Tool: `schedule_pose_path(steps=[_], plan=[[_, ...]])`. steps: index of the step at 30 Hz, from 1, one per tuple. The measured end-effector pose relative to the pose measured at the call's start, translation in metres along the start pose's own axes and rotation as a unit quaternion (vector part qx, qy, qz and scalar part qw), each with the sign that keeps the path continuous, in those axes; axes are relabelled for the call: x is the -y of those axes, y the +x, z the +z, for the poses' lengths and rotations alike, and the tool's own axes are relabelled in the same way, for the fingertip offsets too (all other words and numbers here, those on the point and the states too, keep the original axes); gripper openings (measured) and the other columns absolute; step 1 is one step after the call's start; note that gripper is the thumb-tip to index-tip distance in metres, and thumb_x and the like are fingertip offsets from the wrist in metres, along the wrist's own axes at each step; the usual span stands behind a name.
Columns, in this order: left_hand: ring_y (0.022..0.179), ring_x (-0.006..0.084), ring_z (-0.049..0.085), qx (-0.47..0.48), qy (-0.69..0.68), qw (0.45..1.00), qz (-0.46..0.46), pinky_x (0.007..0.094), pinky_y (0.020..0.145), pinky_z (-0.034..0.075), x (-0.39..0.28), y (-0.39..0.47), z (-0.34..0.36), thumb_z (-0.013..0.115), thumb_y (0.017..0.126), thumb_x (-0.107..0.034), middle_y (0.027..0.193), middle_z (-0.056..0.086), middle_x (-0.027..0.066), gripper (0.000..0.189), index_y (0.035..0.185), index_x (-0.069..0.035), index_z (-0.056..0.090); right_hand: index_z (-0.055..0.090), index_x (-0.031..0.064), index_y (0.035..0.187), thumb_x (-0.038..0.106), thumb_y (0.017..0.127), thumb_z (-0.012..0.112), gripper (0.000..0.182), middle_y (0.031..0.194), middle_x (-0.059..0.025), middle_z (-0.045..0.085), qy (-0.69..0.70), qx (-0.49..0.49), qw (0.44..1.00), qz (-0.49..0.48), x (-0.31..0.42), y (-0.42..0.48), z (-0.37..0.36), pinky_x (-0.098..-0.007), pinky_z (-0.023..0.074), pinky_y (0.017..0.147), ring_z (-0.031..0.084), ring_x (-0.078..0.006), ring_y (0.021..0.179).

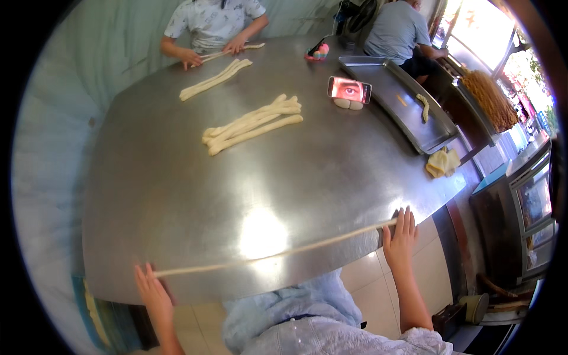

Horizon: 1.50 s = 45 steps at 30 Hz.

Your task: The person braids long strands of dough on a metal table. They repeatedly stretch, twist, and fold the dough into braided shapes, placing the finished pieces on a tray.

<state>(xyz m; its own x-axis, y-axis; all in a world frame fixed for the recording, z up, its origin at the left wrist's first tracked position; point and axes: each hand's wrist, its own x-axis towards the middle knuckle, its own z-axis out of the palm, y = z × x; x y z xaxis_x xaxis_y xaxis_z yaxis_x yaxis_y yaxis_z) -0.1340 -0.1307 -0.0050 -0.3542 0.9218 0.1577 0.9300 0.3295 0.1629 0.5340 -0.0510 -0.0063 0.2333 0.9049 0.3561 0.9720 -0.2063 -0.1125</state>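
Note:
A long, thin dough rope (pixel 284 254) lies across the stainless steel table (pixel 177 199) near its front edge. At the rope's left end my left hand (pixel 153 290) rests with its fingers stretched out. My right hand (pixel 400 239) lies flat over the right end, by the table's right front edge. Neither hand's fingers curl around the dough, and the rope's tips are hidden under them. Farther back, in front of me, lies a bunch of thick dough strips (pixel 255 122).
Across the table, a person's hands (pixel 235 44) work a dough strand beside more strips (pixel 215 80). A propped phone (pixel 349 90), a metal tray (pixel 417 124) with a twisted dough piece, and a crumpled cloth (pixel 443 162) stand right. Another person (pixel 397 33) sits beyond, near piled brown sticks (pixel 488 100).

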Motion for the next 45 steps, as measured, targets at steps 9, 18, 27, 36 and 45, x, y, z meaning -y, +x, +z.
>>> schedule_pose_path(steps=[9,18,27,36,45], plan=[[0.151,0.0375,0.023,-0.032,0.058,0.995,-0.077,0.0458,0.124,0.018,0.078,0.177,0.03,0.026,0.11,-0.029,0.164,0.023,0.0218,0.052,0.154,-0.003,0.034,0.039,-0.0002,0.151,0.043,0.101,0.049,0.066,0.162,-0.0166,0.031,-0.039,-0.07,0.992,-0.099,-0.004,0.184,0.059,-0.0527,0.014,0.123,0.028,-0.0326,0.15],[0.152,0.0389,0.021,0.035,0.066,0.997,0.016,0.0471,0.125,0.016,0.028,0.008,0.002,0.025,0.11,-0.027,0.164,0.024,0.0216,0.052,0.156,-0.004,0.031,0.042,-0.0027,0.149,0.031,0.098,0.053,0.062,0.158,-0.0244,0.036,0.025,0.04,0.993,-0.109,-0.031,0.012,-0.007,-0.0499,0.0272,0.118,0.034,-0.0392,0.147],[0.154,0.0316,0.016,0.042,0.082,0.989,-0.111,0.0481,0.125,0.011,0.038,0.183,0.015,0.021,0.111,-0.035,0.166,0.019,0.0169,0.057,0.159,-0.004,0.024,0.035,0.0022,0.154,0.042,0.103,0.047,0.066,0.164,-0.0146,0.027,-0.024,-0.038,0.988,-0.146,-0.016,0.192,0.057,-0.0481,0.0136,0.125,0.025,-0.0273,0.152],[0.153,0.0383,0.016,0.069,0.043,0.997,-0.011,0.0496,0.124,0.015,0.002,-0.017,-0.014,0.026,0.109,-0.033,0.168,0.014,0.0178,0.058,0.158,-0.004,0.025,0.033,0.0003,0.155,0.03,0.1,0.049,0.064,0.161,-0.0204,0.032,0.051,0.07,0.988,-0.127,-0.039,0.029,-0.007,-0.0474,0.0235,0.12,0.028,-0.0342,0.151],[0.155,0.0306,0.012,0.017,0.089,0.99,-0.112,0.0502,0.125,0.006,0.033,0.216,0.034,0.018,0.11,-0.041,0.167,0.017,0.0166,0.061,0.159,-0.007,0.024,0.036,0.0024,0.153,0.042,0.105,0.043,0.063,0.16,-0.0146,0.036,-0.02,-0.051,0.987,-0.148,-0.004,0.213,0.071,-0.0477,0.0141,0.125,0.03,-0.0263,0.15]])
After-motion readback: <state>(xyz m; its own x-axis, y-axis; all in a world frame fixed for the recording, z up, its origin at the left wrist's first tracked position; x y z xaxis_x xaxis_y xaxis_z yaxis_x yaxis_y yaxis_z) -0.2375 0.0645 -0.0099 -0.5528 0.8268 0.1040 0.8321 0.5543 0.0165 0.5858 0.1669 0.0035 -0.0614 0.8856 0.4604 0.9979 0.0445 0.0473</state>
